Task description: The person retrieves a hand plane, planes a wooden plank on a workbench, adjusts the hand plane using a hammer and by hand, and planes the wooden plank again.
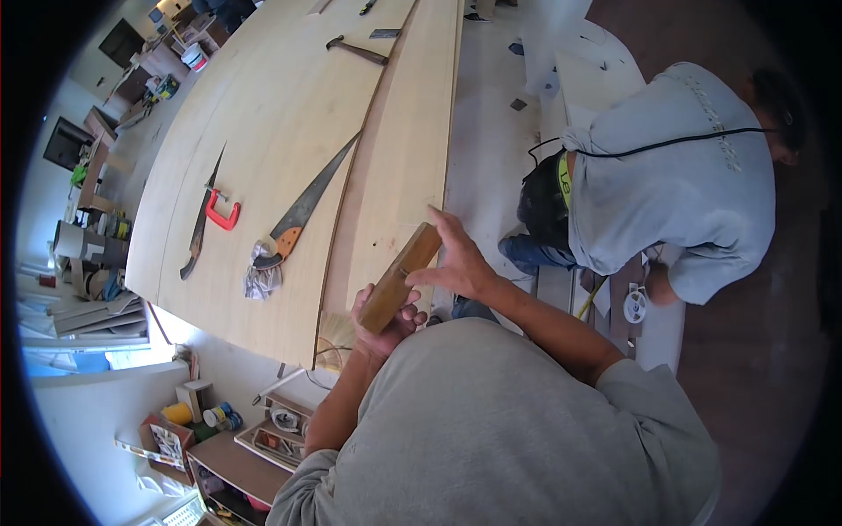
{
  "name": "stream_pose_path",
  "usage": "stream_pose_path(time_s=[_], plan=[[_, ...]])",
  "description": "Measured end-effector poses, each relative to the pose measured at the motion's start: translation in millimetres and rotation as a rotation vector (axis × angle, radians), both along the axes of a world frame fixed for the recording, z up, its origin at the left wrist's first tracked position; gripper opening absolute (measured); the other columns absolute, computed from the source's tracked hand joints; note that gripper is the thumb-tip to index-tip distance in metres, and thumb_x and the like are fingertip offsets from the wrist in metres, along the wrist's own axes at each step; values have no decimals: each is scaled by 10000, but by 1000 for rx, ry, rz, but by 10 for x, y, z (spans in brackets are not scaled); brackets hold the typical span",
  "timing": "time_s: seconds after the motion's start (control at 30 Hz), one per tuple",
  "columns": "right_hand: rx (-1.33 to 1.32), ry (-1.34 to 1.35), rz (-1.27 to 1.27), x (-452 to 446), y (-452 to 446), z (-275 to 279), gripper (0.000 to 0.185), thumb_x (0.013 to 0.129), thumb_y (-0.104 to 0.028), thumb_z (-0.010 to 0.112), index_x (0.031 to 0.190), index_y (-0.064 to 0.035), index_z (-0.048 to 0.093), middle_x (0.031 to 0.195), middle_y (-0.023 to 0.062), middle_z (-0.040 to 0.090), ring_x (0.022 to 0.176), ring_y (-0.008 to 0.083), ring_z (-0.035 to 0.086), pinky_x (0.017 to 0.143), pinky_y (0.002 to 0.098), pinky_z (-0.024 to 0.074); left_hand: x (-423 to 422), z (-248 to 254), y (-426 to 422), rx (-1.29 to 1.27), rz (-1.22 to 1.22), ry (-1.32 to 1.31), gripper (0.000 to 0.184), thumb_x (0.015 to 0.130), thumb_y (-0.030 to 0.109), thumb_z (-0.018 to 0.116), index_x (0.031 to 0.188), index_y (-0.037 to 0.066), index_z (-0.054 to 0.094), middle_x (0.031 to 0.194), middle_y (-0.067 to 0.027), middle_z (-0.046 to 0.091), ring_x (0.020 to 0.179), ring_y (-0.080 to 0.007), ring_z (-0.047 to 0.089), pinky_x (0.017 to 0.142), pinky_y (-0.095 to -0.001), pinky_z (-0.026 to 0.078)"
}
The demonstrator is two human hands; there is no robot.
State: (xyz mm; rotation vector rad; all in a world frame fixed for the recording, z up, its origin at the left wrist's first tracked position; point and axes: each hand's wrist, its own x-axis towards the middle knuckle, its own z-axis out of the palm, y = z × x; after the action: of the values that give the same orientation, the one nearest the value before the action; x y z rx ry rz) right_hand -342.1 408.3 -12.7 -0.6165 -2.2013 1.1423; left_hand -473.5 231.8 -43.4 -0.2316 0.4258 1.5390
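A brown wooden block (399, 279), long and rectangular, is held tilted in front of my chest, above the edge of the wooden panels. My left hand (384, 326) is closed around its lower end, the fingers curled at its side. My right hand (460, 261) is beside its upper end, thumb at the block's side and fingers stretched past the top. Whether the block has a blade or slot underneath is hidden. On the large pale wooden panel (263, 114) nearby lies a handsaw (309, 200) with an orange-and-black handle, its end by crumpled plastic (263, 279).
Farther left on the panel are a second saw (203, 219) and a red clamp (223, 210). A hammer (358, 51) lies toward the far end. A co-worker (675, 175) bends over at my right. Boxes and a cabinet (232, 465) stand at lower left.
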Motion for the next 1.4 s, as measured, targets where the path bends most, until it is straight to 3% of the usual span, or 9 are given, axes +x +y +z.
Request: stream_pose_path(time_s=[0.1, 0.2, 0.4, 0.5, 0.9, 1.1, 1.2, 1.4], plan=[[153, -178, -31, -119, -207, 173, 1157, 573, -350, 955, 1488, 25, 354, 1367, 252, 467, 1246, 413, 493, 1076, 451, 416, -14, -83, 6, 138, -33, -70, 576, 874, 544, 591, 1208, 79, 656, 980, -180, 739, 698, -252, 642, 815, -448, 462], [106, -157, -65, -165, -208, 115, 1099, 540, -327, 970, 1440, 15, 438, 1261, 219, 519, 1172, 376, 534, 1011, 437, 454, -25, -96, -21, 83, -24, -74, 570, 885, 553, 578, 1189, 78, 660, 972, -169, 739, 722, -253, 651, 830, -448, 463], [42, -82, 7, -189, -68, 101, 765, 582, -293, 961, 1239, -37, 664, 1086, 150, 593, 1021, 314, 599, 900, 394, 498, -62, -115, -83, 104, -16, -122, 547, 921, 554, 532, 1168, 89, 678, 970, -182, 749, 738, -254, 662, 844, -454, 467], [16, -104, 32, -249, -17, 131, 647, 635, -272, 942, 1193, -45, 704, 1023, 133, 610, 951, 285, 618, 845, 375, 512, -95, -164, -100, 121, 2, -128, 541, 940, 558, 509, 1161, 98, 690, 980, -191, 754, 752, -252, 677, 851, -458, 471], [-100, -196, 71, -294, 17, 249, 431, 801, -196, 836, 1182, -32, 717, 997, 137, 634, 890, 245, 632, 782, 347, 521, -104, -224, -122, 220, 17, -108, 554, 979, 581, 482, 1217, 123, 683, 1052, -180, 755, 788, -244, 700, 886, -466, 477], [-204, -5, 67, -354, -112, 626, 324, 846, -168, 807, 1112, 1, 731, 925, 90, 647, 833, 160, 617, 752, 307, 502, -116, -188, -59, 332, -93, -179, 756, 941, 701, 458, 1264, 45, 651, 1108, -179, 747, 819, -238, 697, 934, -442, 434], [-209, -53, 122, -354, -140, 824, 296, 856, -165, 803, 1084, 10, 733, 898, 65, 639, 800, 117, 586, 722, 278, 479, -108, -205, -36, 359, -98, -200, 706, 927, 696, 483, 1336, 133, 606, 1154, -238, 716, 805, -277, 693, 904, -438, 424], [-233, 43, 201, -352, -252, 976, 236, 861, -137, 804, 1036, 5, 736, 870, 51, 619, 750, 103, 544, 684, 270, 449, -114, -215, -45, 363, -83, -145, 741, 882, 722, 538, 1296, 115, 636, 1142, -240, 720, 794, -271, 694, 899, -443, 428]])
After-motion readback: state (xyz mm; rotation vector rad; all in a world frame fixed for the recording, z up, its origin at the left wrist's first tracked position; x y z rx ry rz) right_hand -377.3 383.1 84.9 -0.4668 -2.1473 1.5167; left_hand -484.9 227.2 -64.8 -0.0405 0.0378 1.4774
